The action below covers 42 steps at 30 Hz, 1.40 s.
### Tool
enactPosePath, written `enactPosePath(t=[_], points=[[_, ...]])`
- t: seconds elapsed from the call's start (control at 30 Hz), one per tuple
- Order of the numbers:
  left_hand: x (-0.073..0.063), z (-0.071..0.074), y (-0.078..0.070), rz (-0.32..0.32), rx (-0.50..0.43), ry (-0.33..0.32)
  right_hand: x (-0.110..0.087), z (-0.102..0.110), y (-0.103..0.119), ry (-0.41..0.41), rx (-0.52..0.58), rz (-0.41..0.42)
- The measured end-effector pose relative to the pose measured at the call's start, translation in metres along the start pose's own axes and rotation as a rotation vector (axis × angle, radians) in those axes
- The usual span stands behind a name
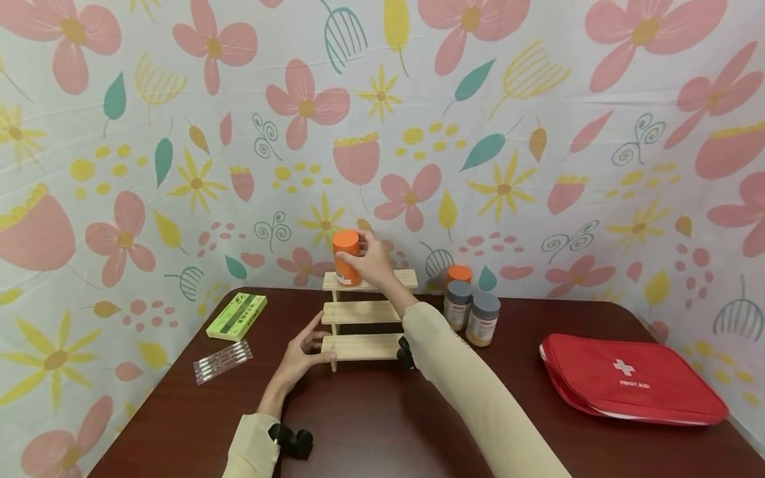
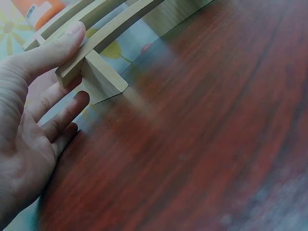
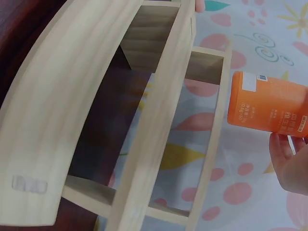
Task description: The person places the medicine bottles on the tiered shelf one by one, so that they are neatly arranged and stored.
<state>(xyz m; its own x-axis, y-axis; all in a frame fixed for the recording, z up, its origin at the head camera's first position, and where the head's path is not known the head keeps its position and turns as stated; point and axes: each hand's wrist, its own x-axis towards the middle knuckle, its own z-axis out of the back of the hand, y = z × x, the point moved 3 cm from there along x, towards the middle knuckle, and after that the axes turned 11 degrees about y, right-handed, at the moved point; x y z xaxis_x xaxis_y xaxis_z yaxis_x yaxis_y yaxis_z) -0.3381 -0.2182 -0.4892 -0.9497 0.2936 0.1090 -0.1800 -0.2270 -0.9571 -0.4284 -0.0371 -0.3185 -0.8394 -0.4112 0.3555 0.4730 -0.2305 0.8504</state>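
Observation:
A three-tier wooden shelf (image 1: 361,312) stands on the dark table near the patterned backdrop. My right hand (image 1: 373,262) holds an orange bottle (image 1: 346,259) with an orange lid by its side, upright over the left part of the top tier. In the right wrist view, the base of the bottle (image 3: 267,103) is close to the top board. My left hand (image 1: 297,357) grips the left end of the bottom tier. Its thumb (image 2: 67,43) lies on the board while a finger is under it; the other fingers are spread loosely beside the shelf's leg.
Right of the shelf stand two grey-lidded jars (image 1: 481,320) and another orange-lidded bottle (image 1: 459,273) behind them. A red first aid bag (image 1: 633,378) lies at the far right. On the left are a yellow-green box (image 1: 236,316) and a clear pack of cotton swabs (image 1: 223,362).

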Motion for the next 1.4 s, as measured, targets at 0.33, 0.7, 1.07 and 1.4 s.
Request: enactPosePath(t=[0.33,0.7,1.07,1.4], points=[[0.001,0.0,-0.003,-0.008,0.007,-0.002,0.001,-0.006,-0.006,-0.011,0.052,-0.07],[0.0,-0.004,0.001,0.007,-0.008,0.003,-0.013,-0.007,-0.023,-0.006,0.029,-0.14],[-0.001,0.001,0.0,0.018,-0.007,-0.009,-0.035,0.001,-0.043,-0.035,0.002,-0.181],[-0.002,0.0,0.0,0.012,-0.009,-0.004,-0.058,0.028,-0.048,-0.101,0.006,-0.11]])
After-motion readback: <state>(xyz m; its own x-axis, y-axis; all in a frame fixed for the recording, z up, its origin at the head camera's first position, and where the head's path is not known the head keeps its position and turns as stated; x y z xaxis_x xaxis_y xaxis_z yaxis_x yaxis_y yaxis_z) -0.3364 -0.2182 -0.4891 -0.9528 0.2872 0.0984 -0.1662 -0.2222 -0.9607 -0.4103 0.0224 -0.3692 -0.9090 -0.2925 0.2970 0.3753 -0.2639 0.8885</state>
